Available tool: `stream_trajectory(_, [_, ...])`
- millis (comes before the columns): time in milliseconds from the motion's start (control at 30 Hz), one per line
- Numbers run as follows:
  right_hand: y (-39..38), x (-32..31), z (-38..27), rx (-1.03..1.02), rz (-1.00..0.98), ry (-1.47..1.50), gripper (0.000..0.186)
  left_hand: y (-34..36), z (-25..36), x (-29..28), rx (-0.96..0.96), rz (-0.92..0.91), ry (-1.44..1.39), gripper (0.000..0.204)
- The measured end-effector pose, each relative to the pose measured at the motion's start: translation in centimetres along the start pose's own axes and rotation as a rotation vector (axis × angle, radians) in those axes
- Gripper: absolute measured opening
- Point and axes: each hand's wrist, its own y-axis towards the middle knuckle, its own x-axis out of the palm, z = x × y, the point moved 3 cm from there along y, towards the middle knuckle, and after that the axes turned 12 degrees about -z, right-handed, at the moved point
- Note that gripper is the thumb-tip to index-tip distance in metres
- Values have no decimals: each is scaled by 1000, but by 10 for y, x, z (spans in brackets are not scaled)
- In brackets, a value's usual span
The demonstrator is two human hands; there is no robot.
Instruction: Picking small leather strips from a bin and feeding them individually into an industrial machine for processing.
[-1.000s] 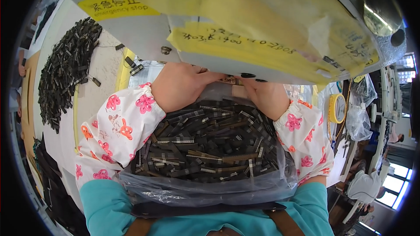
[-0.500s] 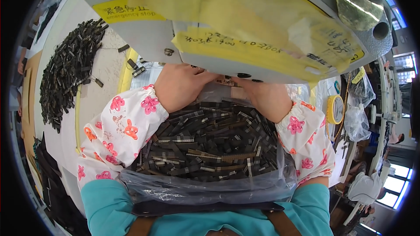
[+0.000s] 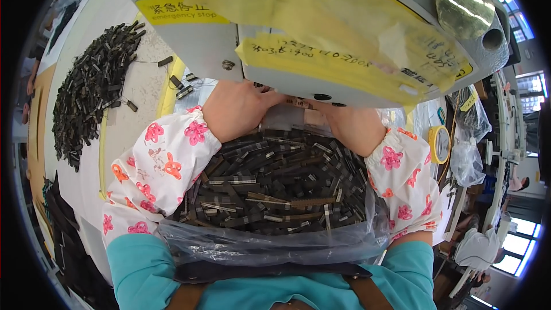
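Under the grey head of a machine [image 3: 218, 40], probably a sewing machine, both my hands meet at the work spot. My left hand [image 3: 232, 110] is curled, thumb toward the middle, on something I cannot make out. My right hand [image 3: 357, 129] reaches in from the other side, its fingers hidden beneath the machine. A small pale tan piece [image 3: 314, 117] lies beside it. Right below my hands, a clear plastic bag [image 3: 275, 245] lies open between my forearms. It is full of short dark strips [image 3: 275, 181], some with pale bands.
On the table [image 3: 150, 51] at left lies a heap of small dark pieces [image 3: 94, 92], with several loose ones [image 3: 179, 86] trailing threads near the machine. A yellow tape roll [image 3: 439, 144] stands at right, with clear plastic bags [image 3: 468, 166] beyond it. Dark cloth [image 3: 63, 229] hangs at lower left.
The view has shifted slightly, so the machine sits a little differently in the picture. My hands stay at the same spot under it, with hardly any visible movement.
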Motion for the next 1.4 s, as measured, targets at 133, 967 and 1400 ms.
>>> stream_trajectory(133, [1, -3, -3, 46, -40, -32, 26, 0, -1, 1, 51, 86, -23, 38])
stream_trajectory(967, [-4, -3, 2, -4, -12, 79, 23, -3, -8, 4, 19, 101, -81, 20])
stream_trajectory(1400, [-15, -24, -27, -125, -339, 389, 15, -35, -29, -39, -111, 195, 204, 16])
